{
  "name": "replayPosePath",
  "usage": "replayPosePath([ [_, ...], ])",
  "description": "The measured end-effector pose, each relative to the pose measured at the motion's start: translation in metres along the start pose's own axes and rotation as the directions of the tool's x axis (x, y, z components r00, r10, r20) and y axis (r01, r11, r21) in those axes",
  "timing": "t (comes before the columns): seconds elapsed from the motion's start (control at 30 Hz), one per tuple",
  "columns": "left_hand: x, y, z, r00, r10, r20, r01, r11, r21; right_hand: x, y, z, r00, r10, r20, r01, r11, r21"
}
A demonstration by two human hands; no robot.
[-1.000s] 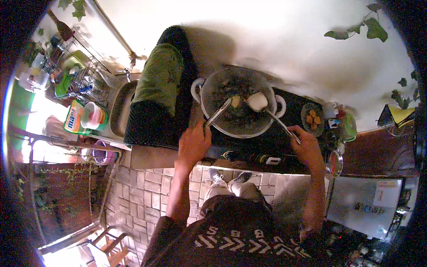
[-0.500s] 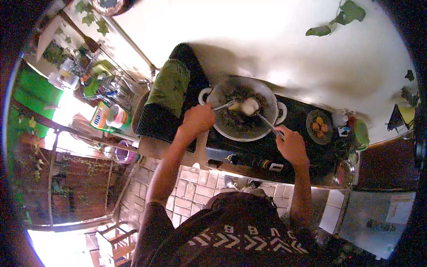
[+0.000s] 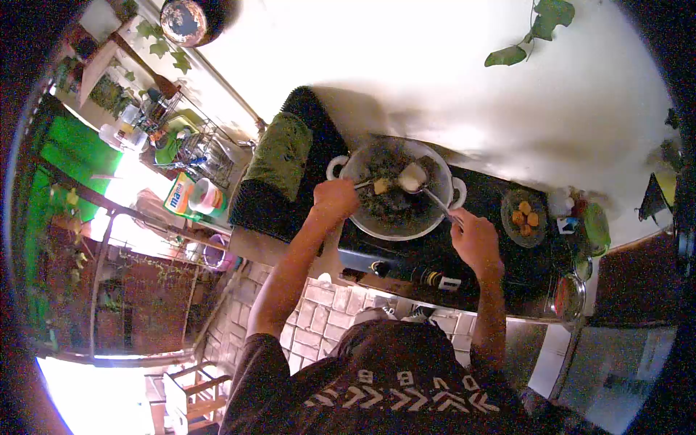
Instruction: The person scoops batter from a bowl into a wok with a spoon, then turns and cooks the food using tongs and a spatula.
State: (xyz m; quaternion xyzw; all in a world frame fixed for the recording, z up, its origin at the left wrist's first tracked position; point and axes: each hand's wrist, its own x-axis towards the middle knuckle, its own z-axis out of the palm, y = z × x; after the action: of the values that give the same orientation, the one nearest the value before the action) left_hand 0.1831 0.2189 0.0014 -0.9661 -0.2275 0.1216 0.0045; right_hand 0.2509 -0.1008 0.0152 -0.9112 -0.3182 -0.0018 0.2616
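A wide metal wok (image 3: 359, 217) with two pale loop handles sits on the black stove (image 3: 449, 250). My left hand (image 3: 335, 201), at its left rim, is closed around a thin metal utensil (image 3: 364, 184), whose head I cannot make out. A small yellowish piece of food (image 3: 380, 186) is at that utensil's tip. At the right rim, my right hand (image 3: 476, 239) grips the handle of a large spoon (image 3: 437, 201). The spoon's head is over the wok with a pale, whitish lump (image 3: 412, 176) on it. Dark, mottled contents show inside the wok.
Right of the wok stands a plate (image 3: 513, 230) with several orange-brown fried pieces (image 3: 524, 213). A green cloth (image 3: 279, 156) lies over a black ribbed mat (image 3: 250, 203) on the left. Beyond it are a dish rack (image 3: 206, 148) and plastic tubs. Stove knobs (image 3: 378, 268) face me.
The yellowish piece and pale lump sit slightly farther apart in the wok. Both hands keep their holds. The whole view has shifted a little.
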Motion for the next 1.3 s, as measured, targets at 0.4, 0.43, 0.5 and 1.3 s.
replayPosePath([
  [0.4,-0.002,0.013,0.029,0.998,0.059,0.003,-0.059,0.997,0.040,-0.016,0.021,0.010,0.998,-0.052,-0.047,0.056,0.996,0.072],
  [0.43,-0.006,0.015,0.028,0.997,0.071,0.023,-0.072,0.996,0.058,-0.020,0.023,0.014,0.996,-0.024,-0.091,0.029,0.998,0.050],
  [0.5,-0.007,0.011,0.038,0.991,0.119,-0.065,-0.118,0.993,0.026,-0.025,0.017,0.017,0.988,0.005,-0.154,-0.002,1.000,0.017],
  [1.3,0.021,-0.012,0.041,0.957,0.286,-0.048,-0.288,0.957,-0.027,-0.051,-0.040,0.056,0.953,0.288,-0.097,-0.287,0.958,0.022],
])
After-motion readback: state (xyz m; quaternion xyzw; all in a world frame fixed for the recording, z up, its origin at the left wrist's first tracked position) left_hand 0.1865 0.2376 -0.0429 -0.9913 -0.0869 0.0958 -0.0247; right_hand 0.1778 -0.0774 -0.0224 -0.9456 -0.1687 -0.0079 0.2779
